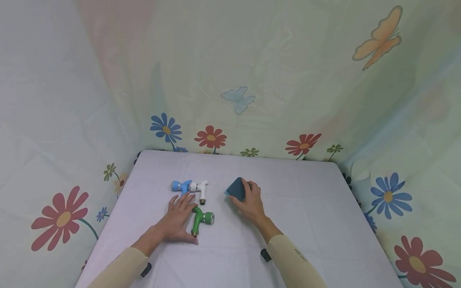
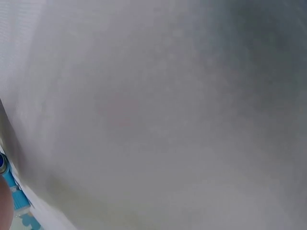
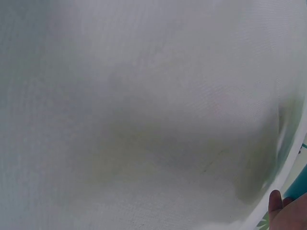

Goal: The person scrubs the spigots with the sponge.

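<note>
My left hand lies spread over the table, fingers fairly straight, its thumb below a green tap and its fingertips by a blue tap. A white tap with a brass-coloured end lies against the blue one. The blue tap also shows at the left edge of the left wrist view. To the right, my right hand pinches a flat-sided dark teal piece between thumb and fingers. In the right wrist view, part of that hand and the teal piece appear in the lower right corner.
A white cloth covers the table. Behind it and on both sides hang curtains printed with flowers and butterflies. A small black piece sits by the right sleeve, another by the left sleeve.
</note>
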Demonstrator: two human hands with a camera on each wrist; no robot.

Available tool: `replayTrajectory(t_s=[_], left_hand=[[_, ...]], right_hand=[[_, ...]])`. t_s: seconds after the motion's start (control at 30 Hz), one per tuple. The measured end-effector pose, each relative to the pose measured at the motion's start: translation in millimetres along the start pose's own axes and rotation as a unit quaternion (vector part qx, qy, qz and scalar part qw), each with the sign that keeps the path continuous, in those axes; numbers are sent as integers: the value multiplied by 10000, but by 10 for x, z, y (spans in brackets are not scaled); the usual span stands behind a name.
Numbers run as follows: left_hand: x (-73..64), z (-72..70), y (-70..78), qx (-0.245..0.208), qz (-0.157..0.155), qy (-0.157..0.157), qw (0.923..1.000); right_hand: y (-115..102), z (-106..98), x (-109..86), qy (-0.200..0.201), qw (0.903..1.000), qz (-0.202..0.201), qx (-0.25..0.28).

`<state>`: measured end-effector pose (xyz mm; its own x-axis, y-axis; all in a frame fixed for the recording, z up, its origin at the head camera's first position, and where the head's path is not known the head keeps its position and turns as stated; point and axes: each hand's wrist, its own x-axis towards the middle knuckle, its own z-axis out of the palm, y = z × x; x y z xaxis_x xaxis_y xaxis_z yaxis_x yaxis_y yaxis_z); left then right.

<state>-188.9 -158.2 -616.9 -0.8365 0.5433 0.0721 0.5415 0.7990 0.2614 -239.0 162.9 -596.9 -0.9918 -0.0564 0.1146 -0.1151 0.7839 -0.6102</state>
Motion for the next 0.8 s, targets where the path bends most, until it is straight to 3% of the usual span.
replayTrajectory(t_s=[0.63, 0.8], left_hand=[[-68, -26, -51, -278, -259, -61, 9993], [-32, -52, -40, -586, -316, 149, 9977]], right_hand=[[-20, 13, 7, -68, 10000, 32, -49], [-26, 16, 9, -75, 10000, 29, 1]])
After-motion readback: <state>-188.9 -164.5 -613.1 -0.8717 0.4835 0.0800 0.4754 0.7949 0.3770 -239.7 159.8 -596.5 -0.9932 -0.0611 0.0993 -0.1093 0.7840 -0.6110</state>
